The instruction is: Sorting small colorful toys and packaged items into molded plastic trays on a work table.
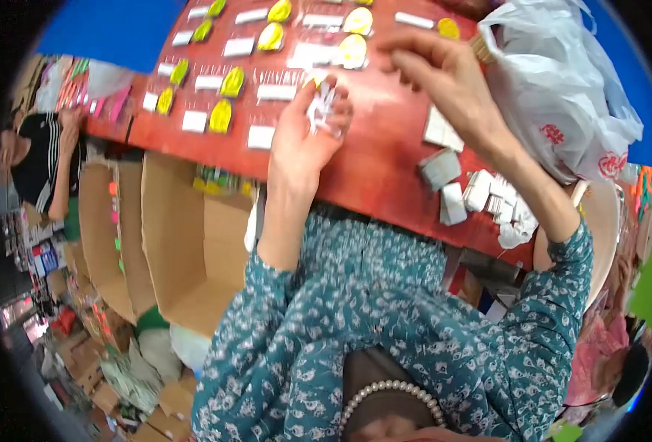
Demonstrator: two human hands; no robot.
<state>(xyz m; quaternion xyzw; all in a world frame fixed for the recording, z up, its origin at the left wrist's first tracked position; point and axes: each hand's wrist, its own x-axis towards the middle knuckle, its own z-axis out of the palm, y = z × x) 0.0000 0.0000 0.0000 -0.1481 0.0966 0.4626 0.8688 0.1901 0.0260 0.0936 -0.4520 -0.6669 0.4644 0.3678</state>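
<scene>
My left hand (307,132) is palm up above the red table (385,147), its fingers curled round a bunch of small white slips (321,110). A bit of yellow shows near its fingertips; I cannot make out what it belongs to. Over the table to the right, my right hand (444,77) hangs in the air with its fingers stretched and slightly bent, a little blurred, and nothing shows in them. In rows at the far left lie several small clear packets, each with a white card (194,121) and a yellow round piece (220,116). Some nearer the middle are washed out by glare.
Stacks of small white cards (477,190) lie by the table's right front edge. A white plastic bag (562,96) stands at the right. Open cardboard boxes (178,243) are at the left front. A person in a black top (42,162) sits far left; another in pink (598,353) is at the right.
</scene>
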